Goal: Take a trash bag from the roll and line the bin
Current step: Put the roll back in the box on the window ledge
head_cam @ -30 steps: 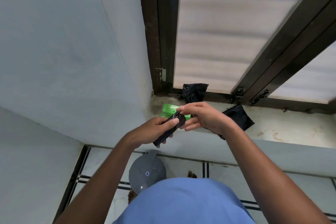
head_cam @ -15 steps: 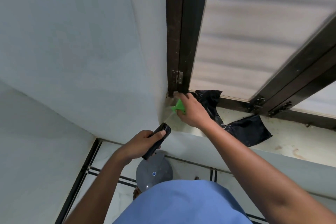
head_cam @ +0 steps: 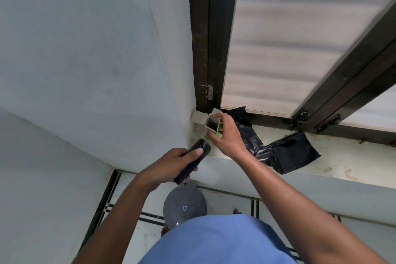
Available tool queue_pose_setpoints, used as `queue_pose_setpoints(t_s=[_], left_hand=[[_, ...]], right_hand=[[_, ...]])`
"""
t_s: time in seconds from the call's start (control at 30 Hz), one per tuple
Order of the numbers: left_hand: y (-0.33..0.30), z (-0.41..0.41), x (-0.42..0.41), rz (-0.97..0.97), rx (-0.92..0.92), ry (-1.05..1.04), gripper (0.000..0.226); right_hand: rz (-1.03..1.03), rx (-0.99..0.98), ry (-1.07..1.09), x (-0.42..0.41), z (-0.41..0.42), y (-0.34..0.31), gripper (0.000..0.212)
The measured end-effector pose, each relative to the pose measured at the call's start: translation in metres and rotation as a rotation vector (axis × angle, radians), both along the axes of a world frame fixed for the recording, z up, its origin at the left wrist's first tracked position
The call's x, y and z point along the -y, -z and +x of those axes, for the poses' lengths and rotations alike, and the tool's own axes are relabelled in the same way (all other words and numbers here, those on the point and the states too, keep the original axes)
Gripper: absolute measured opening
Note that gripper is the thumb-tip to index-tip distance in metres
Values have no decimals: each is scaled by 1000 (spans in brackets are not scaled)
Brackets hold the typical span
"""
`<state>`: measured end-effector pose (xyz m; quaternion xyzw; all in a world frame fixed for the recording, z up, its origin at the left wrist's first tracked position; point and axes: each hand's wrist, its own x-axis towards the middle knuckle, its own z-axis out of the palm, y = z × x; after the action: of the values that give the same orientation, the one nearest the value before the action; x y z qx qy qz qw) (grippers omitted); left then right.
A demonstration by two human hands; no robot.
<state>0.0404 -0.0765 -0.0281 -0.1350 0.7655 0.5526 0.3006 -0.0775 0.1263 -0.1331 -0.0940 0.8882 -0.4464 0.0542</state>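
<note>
while the bin (head_cam: 184,208) waits lidded on the floor, the roll is being put away.
left hand (head_cam: 171,164) grips the black roll (head_cam: 192,159) above it; right hand (head_cam: 225,135) pinches the open green box (head_cam: 212,125) on the sill (head_cam: 342,156), loose black bag (head_cam: 287,153) beside. judged next: slide roll into box, then open the bag.

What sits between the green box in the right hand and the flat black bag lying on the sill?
Head view: a crumpled black plastic bag, trailing toward the flat black bag.
</note>
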Motion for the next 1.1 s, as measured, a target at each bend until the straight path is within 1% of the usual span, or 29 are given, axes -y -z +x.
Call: queue_pose_setpoints(t_s=[0.1,0.17,0.2,0.27,0.3,0.33,0.4,0.47,0.57,0.63,0.7,0.8,0.9,1.0,1.1], left_hand=[[-21,-20,-18,20,-92,-7,52],[-27,-41,-35,-42,-173,-24,51],[-27,-52,-44,-89,-209,-34,52],[-22,-75,-60,-171,-260,-65,54],[-19,-84,-66,-227,-279,-69,55],[-16,-92,-70,-322,-308,-51,57],[-5,-102,-71,-610,-397,43,59],[4,-105,-72,-877,-482,164,53],[9,-107,-80,-1123,-487,349,50],[5,-111,-86,-1219,-490,458,48],[-1,-115,-90,-1293,-537,563,44],[-9,-121,-92,-1400,-577,709,29],[-15,-131,-95,-1497,-595,874,21],[-18,-141,-94,-1524,-733,1080,18],[-20,-153,-85,-1543,-910,1274,25]], right_hand=[[-10,44,31,-2,-2,0,67],[0,53,32,-3,-3,1,74],[3,46,29,-2,-5,1,72],[21,32,31,-2,-7,5,58],[40,35,33,-2,-8,7,52],[56,40,34,-4,-8,7,49],[46,38,31,-5,-7,8,51],[11,35,29,-8,-8,9,62],[-3,42,7,-8,-10,10,68],[-4,43,-6,-8,-10,9,70],[-10,59,-6,-8,-11,7,71],[7,64,-10,-6,-11,7,61],[9,78,-12,-4,-12,8,55],[-5,81,5,-4,-14,6,55],[0,70,25,-4,-17,7,50]])
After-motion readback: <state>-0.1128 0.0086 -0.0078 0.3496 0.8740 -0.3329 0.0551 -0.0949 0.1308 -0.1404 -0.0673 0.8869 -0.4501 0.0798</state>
